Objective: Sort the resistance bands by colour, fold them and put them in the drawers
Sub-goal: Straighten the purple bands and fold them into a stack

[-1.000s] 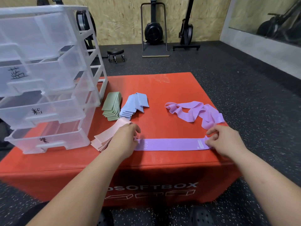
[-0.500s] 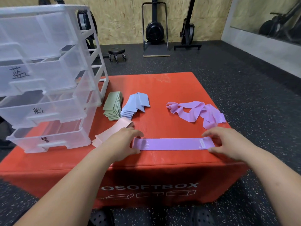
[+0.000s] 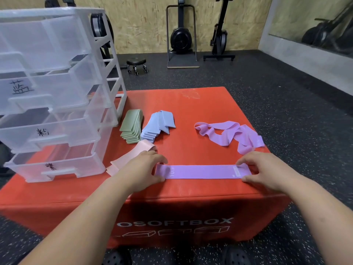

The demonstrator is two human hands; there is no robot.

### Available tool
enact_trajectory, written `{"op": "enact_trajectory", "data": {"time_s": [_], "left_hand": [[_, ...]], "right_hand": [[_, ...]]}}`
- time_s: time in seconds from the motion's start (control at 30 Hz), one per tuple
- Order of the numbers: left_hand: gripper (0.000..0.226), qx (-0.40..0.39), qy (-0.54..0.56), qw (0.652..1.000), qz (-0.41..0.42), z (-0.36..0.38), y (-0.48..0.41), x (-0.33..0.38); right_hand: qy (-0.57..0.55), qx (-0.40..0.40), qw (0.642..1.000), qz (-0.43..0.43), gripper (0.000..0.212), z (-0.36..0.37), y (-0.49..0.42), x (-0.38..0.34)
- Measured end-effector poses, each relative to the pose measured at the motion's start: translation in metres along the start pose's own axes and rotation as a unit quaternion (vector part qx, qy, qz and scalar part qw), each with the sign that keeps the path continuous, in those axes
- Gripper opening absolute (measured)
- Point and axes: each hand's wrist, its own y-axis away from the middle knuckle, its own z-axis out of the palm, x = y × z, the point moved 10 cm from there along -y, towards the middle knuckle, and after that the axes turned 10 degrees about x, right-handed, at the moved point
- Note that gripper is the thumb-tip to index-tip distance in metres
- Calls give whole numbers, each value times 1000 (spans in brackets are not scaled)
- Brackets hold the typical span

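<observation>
Purple band point(image 3: 202, 171) lies flat at 6 o'clock on worktop point(image 3: 191, 106). Probably light, limp, stretchy. Left hand point(image 3: 141, 169) and right hand point(image 3: 267, 169), well apart, pinch its ends, the best hold for folding.

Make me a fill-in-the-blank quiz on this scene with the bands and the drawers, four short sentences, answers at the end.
1. The left hand and right hand hold the ends of a flat ____ band.
2. The stack just right of the green stack is ____.
3. The drawer unit has ____ drawers.
4. The pink bands lie next to the ____ hand.

Missing words: purple; blue; four; left.
</observation>
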Motion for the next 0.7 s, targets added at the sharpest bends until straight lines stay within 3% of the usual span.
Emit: {"op": "enact_trajectory", "data": {"time_s": [0.23,0.37,0.5,0.7], "left_hand": [[45,21,10,999,26,5,-17,19],[42,24,-1,999,46,16,-33,40],[41,31,6,999,40,27,-49,53],[38,54,19,998,6,39,-70,57]], "right_hand": [[-21,89,996,1,33,-22,-14,-14],[-15,175,982,76,35,-40,-24,10],[9,174,977,124,40,-37,-36,27],[11,160,987,20,38,-15,-71,-37]]}}
